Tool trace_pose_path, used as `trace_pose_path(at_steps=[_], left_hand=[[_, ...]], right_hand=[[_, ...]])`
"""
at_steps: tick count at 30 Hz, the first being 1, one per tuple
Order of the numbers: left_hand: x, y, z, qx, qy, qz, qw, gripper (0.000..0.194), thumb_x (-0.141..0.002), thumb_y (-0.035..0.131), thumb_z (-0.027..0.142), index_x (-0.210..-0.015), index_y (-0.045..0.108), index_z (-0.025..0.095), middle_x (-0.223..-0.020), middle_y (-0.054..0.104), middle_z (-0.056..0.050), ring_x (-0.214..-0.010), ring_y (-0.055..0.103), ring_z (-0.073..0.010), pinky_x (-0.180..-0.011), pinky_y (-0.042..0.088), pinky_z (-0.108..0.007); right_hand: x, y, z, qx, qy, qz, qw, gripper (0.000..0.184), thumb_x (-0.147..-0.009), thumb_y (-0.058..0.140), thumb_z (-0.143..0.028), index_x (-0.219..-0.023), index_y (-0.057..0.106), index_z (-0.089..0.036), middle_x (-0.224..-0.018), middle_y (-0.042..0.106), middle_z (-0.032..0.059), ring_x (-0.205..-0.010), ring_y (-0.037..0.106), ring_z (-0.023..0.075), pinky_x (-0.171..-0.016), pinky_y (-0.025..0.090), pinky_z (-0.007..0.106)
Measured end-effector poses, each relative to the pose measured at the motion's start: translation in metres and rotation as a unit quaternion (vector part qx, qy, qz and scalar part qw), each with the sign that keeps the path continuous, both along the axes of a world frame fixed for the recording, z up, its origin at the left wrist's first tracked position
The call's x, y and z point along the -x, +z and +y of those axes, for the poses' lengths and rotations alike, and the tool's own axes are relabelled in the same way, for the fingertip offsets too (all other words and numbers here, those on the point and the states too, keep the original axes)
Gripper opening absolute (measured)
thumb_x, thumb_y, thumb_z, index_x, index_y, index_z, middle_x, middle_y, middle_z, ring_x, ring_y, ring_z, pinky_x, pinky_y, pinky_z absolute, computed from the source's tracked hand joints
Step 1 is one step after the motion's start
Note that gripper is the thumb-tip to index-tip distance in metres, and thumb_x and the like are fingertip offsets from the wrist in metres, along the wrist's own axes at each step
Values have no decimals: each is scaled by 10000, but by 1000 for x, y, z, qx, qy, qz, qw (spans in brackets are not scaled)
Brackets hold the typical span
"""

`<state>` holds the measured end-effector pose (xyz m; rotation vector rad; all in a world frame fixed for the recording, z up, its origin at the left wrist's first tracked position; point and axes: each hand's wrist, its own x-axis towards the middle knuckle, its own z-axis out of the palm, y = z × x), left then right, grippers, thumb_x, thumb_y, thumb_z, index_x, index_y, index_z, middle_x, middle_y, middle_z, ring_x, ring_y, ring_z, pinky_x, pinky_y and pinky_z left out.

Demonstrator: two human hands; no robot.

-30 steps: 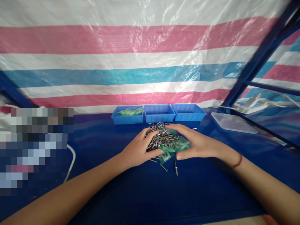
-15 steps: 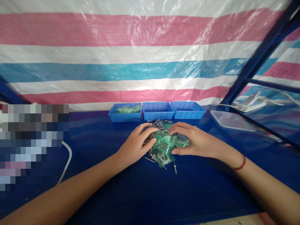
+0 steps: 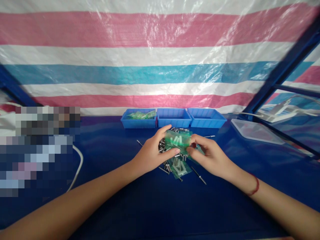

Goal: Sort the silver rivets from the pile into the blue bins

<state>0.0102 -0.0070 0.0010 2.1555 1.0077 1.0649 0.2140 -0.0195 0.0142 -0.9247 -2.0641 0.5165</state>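
One green packet, left fingers pinching it, right fingers too, rivets beneath

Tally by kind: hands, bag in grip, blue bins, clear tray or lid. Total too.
Left hand and right hand: 2
Green bag, held: 1
Blue bins: 3
Clear tray or lid: 1
Total: 7
Pile's metal pins overlap; uncountable.

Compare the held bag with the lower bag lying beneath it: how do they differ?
The right hand grips the held bag, while the lower bag lies by the metal pieces. The held bag shows a brighter green; the lower bag looks duller and greyer. Both are greenish, see-through and have pale pieces inside.
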Motion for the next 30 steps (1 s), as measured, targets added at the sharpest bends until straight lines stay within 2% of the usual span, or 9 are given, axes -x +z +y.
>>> trace_pose_path(at_steps=[4, 7, 12, 15, 18, 21, 25, 28, 30], left_hand=[[-5, 6, -7, 36, 21, -65, 997, 203, -807, 627, 335, -933, 580, 183, -848, 674, -16, -795, 634, -161, -721, 478, -263], [-6, 9, -12, 24, 11, -74, 997, 158, -806, 632, 329, -811, 589, 176, -786, 659, -5, -744, 615, -143, -702, 462, -248], [-3, 9, -13, 44, -45, -93, 994, 380, -891, 453, 480, -1122, 566, 200, -1066, 633, -75, -988, 579, -206, -855, 432, -321], [-4, 9, -15, 123, -34, -123, 984, 554, -907, 253, 592, -1200, 526, 210, -1023, 639, -74, -898, 601, -208, -786, 453, -338], [-10, 12, -24, 169, -48, -136, 975, 449, -885, 418, 538, -1177, 526, 214, -926, 647, -41, -789, 605, -176, -700, 462, -295], [-15, 15, -27, 133, -35, -134, 981, 336, -843, 578, 349, -1148, 521, 221, -905, 646, -19, -773, 595, -144, -692, 456, -252], [1, 23, 1, -1, 83, -134, 987, 180, -831, 580, 278, -996, 568, 205, -867, 637, -8, -708, 576, -117, -661, 453, -230], [34, 31, 37, -115, 253, -129, 952, 139, -830, 565, 303, -910, 583, 190, -808, 628, -5, -678, 567, -122, -642, 451, -231], [59, 31, 58, -149, 336, -79, 927, 210, -857, 516, 333, -987, 588, 184, -855, 648, -29, -716, 581, -148, -698, 466, -272]], right_hand=[[2, 0, -3, -24, 9, 4, 1000, 19, -828, 547, -183, -815, 535, -183, -696, 546, -24, -604, 517, 95, -548, 428, 205], [3, 1, -5, -84, 17, -23, 996, 36, -826, 569, -153, -848, 561, -180, -739, 596, -4, -633, 558, 100, -577, 451, 213], [-4, 4, -5, -210, 29, -13, 977, 129, -810, 575, -86, -900, 581, -179, -828, 635, 43, -749, 612, 135, -645, 496, 247], [-11, 6, -5, -283, 19, -38, 958, 183, -813, 563, -72, -964, 591, -172, -902, 630, 77, -805, 613, 159, -664, 508, 277], [-13, 7, -7, -318, 27, -64, 946, 227, -807, 561, -55, -996, 599, -176, -953, 611, 83, -857, 606, 175, -710, 512, 308], [-10, 8, -9, -325, 4, -66, 943, 255, -791, 581, -51, -1006, 602, -186, -1018, 575, 84, -894, 597, 175, -730, 513, 300], [-5, 8, -10, -294, -47, -40, 954, 294, -787, 589, -81, -1061, 565, -187, -1044, 557, 96, -929, 586, 191, -754, 511, 305], [-5, 8, -8, -247, -44, -35, 967, 325, -804, 568, -114, -1111, 513, -205, -1035, 559, 94, -833, 587, 179, -736, 506, 323], [-5, 8, -8, -221, -35, -36, 974, 353, -815, 552, -131, -1149, 477, -218, -1029, 560, 90, -747, 572, 160, -707, 502, 331]])
